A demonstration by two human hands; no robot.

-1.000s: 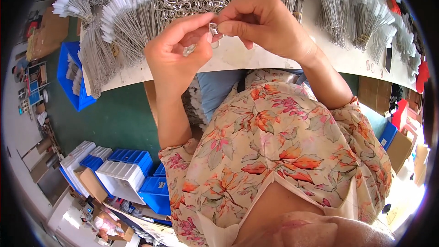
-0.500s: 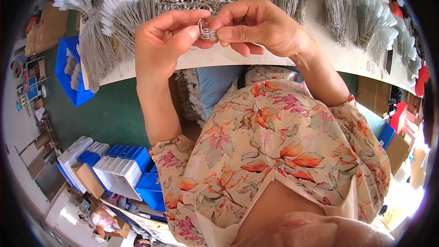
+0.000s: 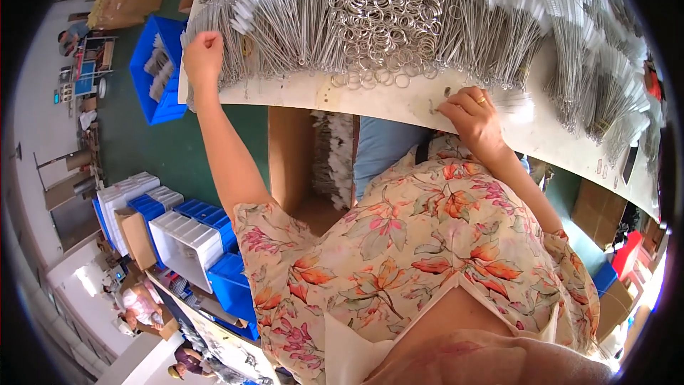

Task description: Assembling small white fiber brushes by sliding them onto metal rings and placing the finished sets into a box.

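Note:
At the left end of the white table, my left hand (image 3: 205,58) is closed, fingers curled together, beside a bunch of thin wire-handled brushes (image 3: 226,50). Whatever it may hold is too small to make out. My right hand (image 3: 476,122), with a ring on one finger, hovers at the table's front edge, its fingertips pinched together. I cannot tell what, if anything, lies between them. Just beyond it is a blurred white brush head (image 3: 514,105). A heap of silvery metal split rings (image 3: 388,18) lies between the hands, farther back, with several loose rings at its near side.
More brush bundles (image 3: 491,36) with white bristles cover the table (image 3: 399,100) on both sides of the rings. A blue bin (image 3: 171,103) holding brushes stands left of the table. Stacked white and blue crates (image 3: 187,249) stand at lower left. An open cardboard box (image 3: 288,164) sits below the table.
My hands were together holding a few metal rings; now they are wide apart, the left out by the left brushes, the right at the table edge. The view has shifted, showing more table.

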